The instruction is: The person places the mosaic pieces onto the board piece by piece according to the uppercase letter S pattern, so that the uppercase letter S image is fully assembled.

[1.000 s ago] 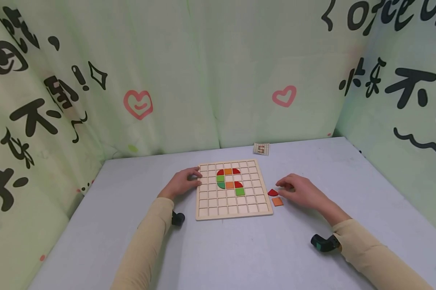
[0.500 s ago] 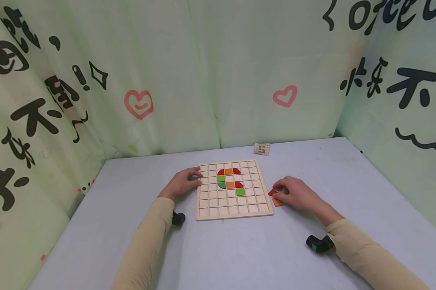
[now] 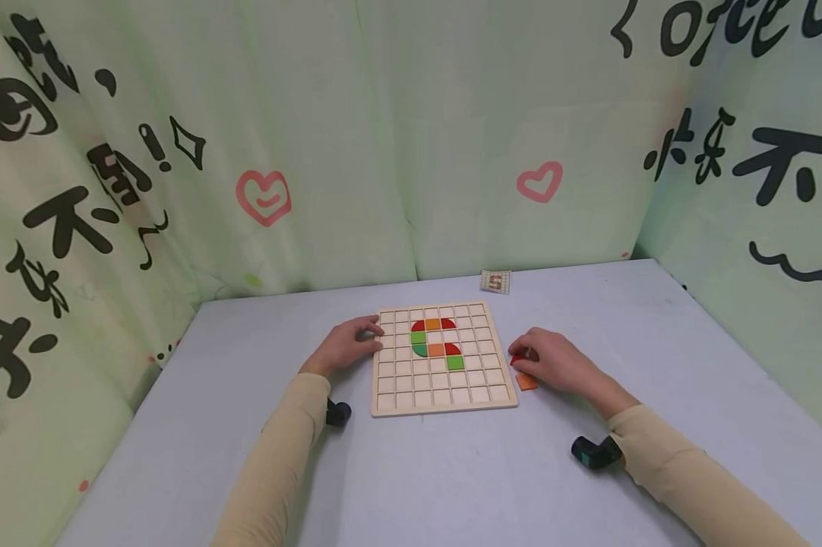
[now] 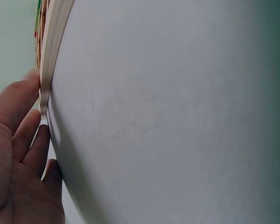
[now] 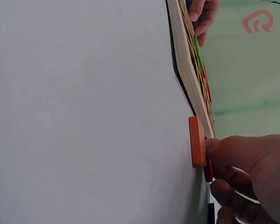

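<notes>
A square wooden grid board (image 3: 397, 386) lies on the table with red, orange and green tiles set in some of its cells. The left hand (image 3: 346, 346) rests at the board's left edge, its fingers extended and its thumb against the side (image 4: 43, 74). Just off the board's right edge, the right hand (image 3: 554, 360) pinches a red quarter-circle tile (image 3: 514, 360) between thumb and fingers, which cover most of it. Beside that tile an orange square tile (image 3: 526, 382) lies on the table. In the right wrist view, the orange tile (image 5: 196, 142) overlaps the red tile (image 5: 208, 171).
A small card (image 3: 495, 282) with a printed grid pattern lies near the back edge of the pale table (image 3: 445, 479). Pale green curtains (image 3: 329, 152) with black writing and pink hearts hang behind and on both sides.
The right hand has moved left onto the red quarter-circle tile, and its fingers have closed around it. The left hand and the board look unchanged.
</notes>
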